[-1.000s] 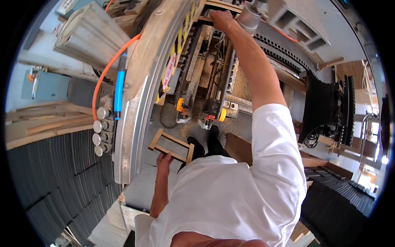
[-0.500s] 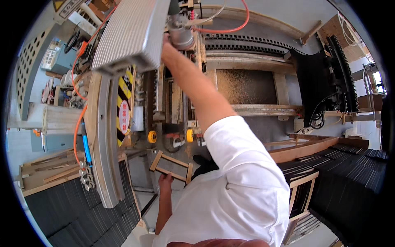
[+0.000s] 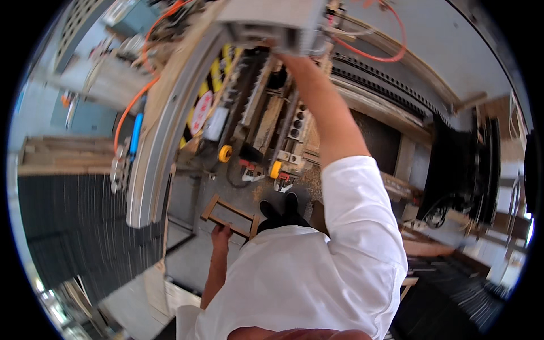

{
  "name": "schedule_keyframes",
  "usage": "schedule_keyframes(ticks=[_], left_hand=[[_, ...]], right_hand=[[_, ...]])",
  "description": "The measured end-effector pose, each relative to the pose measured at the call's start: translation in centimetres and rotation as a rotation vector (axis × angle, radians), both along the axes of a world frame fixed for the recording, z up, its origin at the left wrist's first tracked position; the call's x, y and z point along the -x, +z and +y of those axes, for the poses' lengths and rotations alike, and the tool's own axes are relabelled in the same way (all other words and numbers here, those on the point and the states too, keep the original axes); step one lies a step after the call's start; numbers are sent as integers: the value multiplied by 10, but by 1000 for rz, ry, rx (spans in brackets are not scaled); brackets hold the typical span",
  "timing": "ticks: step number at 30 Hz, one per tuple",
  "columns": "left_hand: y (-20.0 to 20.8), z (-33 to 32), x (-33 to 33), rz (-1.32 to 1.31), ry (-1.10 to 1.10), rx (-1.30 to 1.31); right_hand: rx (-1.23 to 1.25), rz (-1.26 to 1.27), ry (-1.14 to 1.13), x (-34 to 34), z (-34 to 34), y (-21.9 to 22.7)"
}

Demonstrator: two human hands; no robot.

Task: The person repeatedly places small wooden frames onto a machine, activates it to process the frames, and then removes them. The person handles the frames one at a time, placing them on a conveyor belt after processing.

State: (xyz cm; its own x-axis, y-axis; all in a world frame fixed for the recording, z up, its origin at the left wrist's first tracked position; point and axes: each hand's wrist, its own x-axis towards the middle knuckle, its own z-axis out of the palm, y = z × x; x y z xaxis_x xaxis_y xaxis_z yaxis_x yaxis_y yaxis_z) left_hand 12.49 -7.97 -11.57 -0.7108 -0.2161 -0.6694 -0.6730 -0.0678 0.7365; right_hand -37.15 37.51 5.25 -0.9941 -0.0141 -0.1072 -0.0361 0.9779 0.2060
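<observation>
A small rectangular wooden frame [image 3: 237, 207] hangs low in front of me, to the left of my shoes. My left hand [image 3: 221, 232] is closed on its near bar. My right arm stretches far forward to the machine, where my right hand [image 3: 281, 52] is mostly hidden by a grey metal housing [image 3: 272, 18]. Its fingers do not show, so whether it holds or touches anything there is unclear. Below that arm run the machine's rails, with a row of dark round holes [image 3: 297, 122] along one strip.
Two yellow wheels [image 3: 225, 153] [image 3: 276, 169] sit at the machine's near end. A long metal beam [image 3: 170, 130] and an orange hose [image 3: 131, 102] run along the left. Stacked black pieces [image 3: 85, 221] stand at left. A black sheet [image 3: 445, 164] hangs at right; sawdust lies on the floor.
My view has swung, so the machine sits turned and my shoes show more fully. My right hand is now more hidden by the housing. The wooden frame stays in my left hand.
</observation>
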Motion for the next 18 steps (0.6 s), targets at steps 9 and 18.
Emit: schedule_keyframes(ticks=[9, 18], left_hand=[[-8, 16, -23, -26, 155, -42], [-5, 19, 7, 67, 62, 37]], right_hand=[[90, 162, 159, -9, 10, -6], [-95, 216, 237, 22, 71, -32]])
